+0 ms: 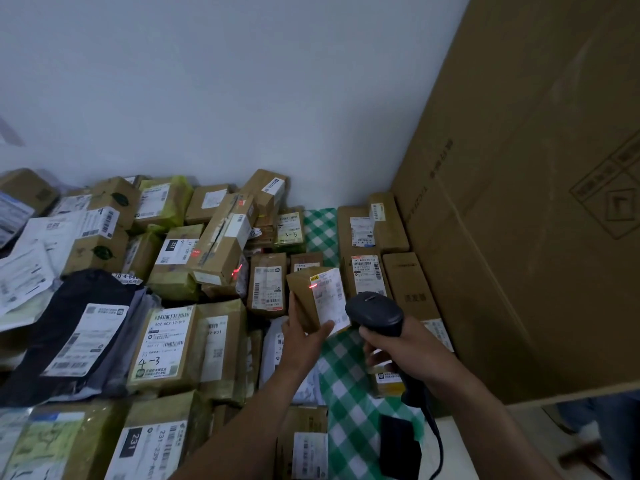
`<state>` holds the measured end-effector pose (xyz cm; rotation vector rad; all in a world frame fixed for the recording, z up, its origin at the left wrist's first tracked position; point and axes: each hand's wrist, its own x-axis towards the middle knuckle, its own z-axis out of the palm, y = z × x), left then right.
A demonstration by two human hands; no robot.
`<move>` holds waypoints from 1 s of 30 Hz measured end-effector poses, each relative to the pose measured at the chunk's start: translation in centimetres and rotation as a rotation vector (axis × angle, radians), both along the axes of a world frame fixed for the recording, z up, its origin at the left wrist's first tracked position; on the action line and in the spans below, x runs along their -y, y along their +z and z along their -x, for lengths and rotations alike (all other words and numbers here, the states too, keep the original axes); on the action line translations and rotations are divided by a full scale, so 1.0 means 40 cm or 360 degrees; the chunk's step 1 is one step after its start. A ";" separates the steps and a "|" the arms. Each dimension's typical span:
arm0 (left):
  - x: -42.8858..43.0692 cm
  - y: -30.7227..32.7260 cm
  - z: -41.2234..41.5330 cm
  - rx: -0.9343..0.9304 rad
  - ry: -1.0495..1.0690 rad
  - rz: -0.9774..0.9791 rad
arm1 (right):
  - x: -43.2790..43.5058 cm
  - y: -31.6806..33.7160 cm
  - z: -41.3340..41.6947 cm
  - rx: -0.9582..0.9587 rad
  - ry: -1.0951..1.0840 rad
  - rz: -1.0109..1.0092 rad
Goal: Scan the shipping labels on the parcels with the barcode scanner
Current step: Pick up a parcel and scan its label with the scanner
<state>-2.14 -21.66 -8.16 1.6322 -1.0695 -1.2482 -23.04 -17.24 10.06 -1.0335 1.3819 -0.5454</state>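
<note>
Parcel [317,299] in left grip [303,336] — scanner [375,311], right grip [405,348], just beside.

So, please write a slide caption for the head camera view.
The left hand holds a small parcel while the right hand aims the barcode scanner at its label.

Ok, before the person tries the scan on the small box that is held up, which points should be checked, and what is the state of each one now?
1. Left hand grips the small box firmly: ok.
2. Right hand grips the scanner by its handle: ok.
3. Label faces the scanner: ok.
4. Red light lies across a barcode: not ok, it sits only at the label's upper left edge.
5. Left thumb is clear of the barcode: cannot tell, it lies over the label's lower edge.
6. Label is flat and readable: cannot tell, the print is too blurred.
</note>
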 end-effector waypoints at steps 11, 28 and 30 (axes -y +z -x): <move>0.007 0.011 -0.004 -0.0034 0.0030 -0.0029 | 0.017 -0.001 0.002 0.0022 0.0046 -0.0037; 0.276 0.143 0.087 -0.0236 -0.0040 -0.0197 | 0.162 -0.109 0.094 0.0048 -0.0347 -0.0200; 0.358 0.152 0.113 -0.0188 -0.0089 -0.0131 | 0.188 -0.125 0.104 0.0039 -0.0358 -0.0244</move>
